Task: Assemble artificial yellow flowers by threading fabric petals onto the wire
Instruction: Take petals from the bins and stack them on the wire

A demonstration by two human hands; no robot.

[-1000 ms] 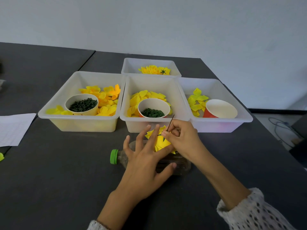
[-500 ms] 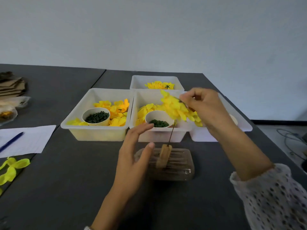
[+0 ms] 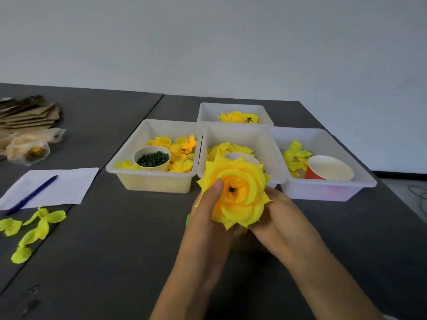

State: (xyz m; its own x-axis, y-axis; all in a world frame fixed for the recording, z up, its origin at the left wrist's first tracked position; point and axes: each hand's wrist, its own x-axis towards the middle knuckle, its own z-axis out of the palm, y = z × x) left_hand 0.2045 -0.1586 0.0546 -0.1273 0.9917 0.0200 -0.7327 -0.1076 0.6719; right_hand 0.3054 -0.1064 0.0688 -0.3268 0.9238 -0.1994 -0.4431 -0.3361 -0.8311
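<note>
Both hands at centre frame, left hand (image 3: 208,211) and right hand (image 3: 277,218) fingers clasped round the yellow flower (image 3: 234,192), dark grey table (image 3: 115,250) below, four white bins (image 3: 152,179) behind, plain pale wall (image 3: 208,42) across the top

Two bare forearms, no rings, watch or bands visible. Left hand (image 3: 204,218): thumbnail short, unpainted. Right hand (image 3: 280,224): back of hand bare, fingers mostly hidden. Sliver of pale sleeve at the bottom right edge of the frame; pattern too small to tell. Left sleeve out of frame.
</note>
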